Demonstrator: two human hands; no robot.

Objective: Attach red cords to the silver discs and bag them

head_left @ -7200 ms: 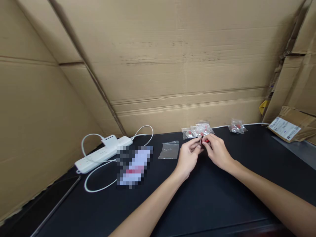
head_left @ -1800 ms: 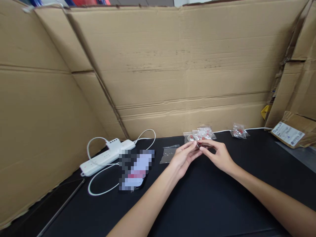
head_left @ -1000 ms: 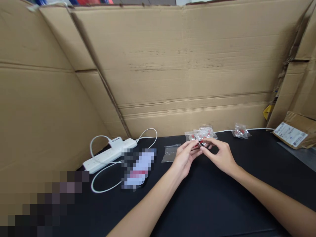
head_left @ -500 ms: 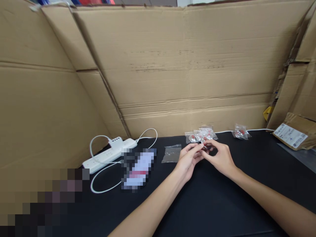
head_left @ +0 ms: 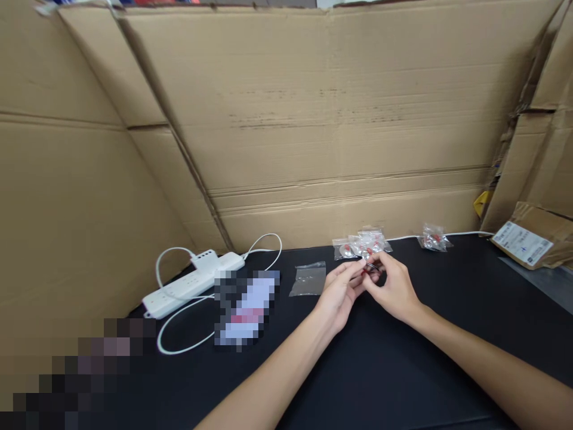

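Note:
In the head view, my left hand (head_left: 336, 294) and my right hand (head_left: 396, 288) meet above the dark table. Both are closed, fingertips together, around a small shiny ring-like piece with a red part (head_left: 371, 268). Fingers cover most of this piece, so its exact kind is unclear. Just left of my left hand lies a flat clear plastic bag (head_left: 308, 279). Behind my fingertips is a cluster of small clear bags (head_left: 363, 241) holding round pale pieces with red bits.
Another small bag with red bits (head_left: 434, 238) lies farther right. A white power strip (head_left: 172, 295) with cables and a blurred phone-like object (head_left: 250, 304) are on the left. Cardboard walls (head_left: 331, 131) surround the table (head_left: 385, 382). A labelled cardboard box (head_left: 528, 236) stands at right.
The red part has shifted lower between my fingertips, and more of the ring's dark edge shows. The view has moved slightly; both hands keep their hold.

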